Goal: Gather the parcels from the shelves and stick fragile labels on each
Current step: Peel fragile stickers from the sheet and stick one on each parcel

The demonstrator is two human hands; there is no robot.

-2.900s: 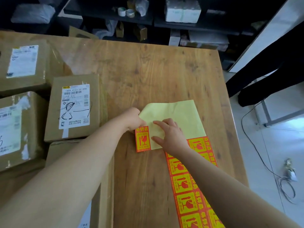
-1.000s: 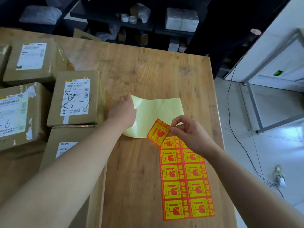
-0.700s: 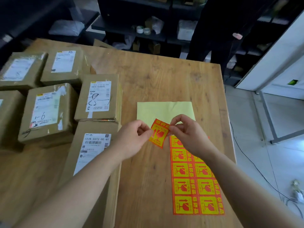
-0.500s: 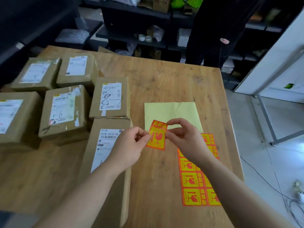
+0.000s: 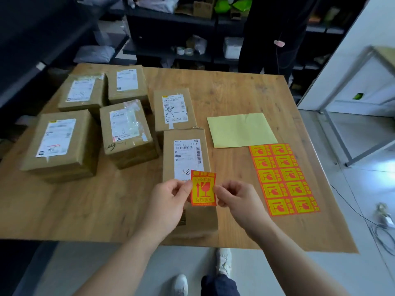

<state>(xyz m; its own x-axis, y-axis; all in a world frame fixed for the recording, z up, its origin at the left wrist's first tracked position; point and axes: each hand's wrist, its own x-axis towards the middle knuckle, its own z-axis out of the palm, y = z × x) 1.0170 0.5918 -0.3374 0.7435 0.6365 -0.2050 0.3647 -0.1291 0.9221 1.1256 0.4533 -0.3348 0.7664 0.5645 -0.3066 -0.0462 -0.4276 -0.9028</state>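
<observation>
A single orange and yellow fragile label [image 5: 203, 188] hangs upright between both hands. My left hand [image 5: 168, 201] pinches its left edge and my right hand [image 5: 235, 198] pinches its right edge. It hovers just over the near end of a long cardboard parcel [image 5: 187, 146] marked 1-8 on its white shipping label. Several more brown parcels [image 5: 126, 131] lie on the wooden table [image 5: 235, 90] to the left. The sheet of remaining fragile labels [image 5: 283, 178] lies flat to the right.
A pale yellow backing sheet [image 5: 241, 130] lies beyond the label sheet. A person in dark clothes [image 5: 269, 35] stands at the table's far side before dark shelves [image 5: 171, 28] of goods. Cables [image 5: 382, 218] lie on the floor at right. My shoes [image 5: 223, 261] show below the table edge.
The label was peeled off the sheet by my right hand, my left hand joined to hold it, and both carried it left and nearer, over the long parcel. The view pulled back.
</observation>
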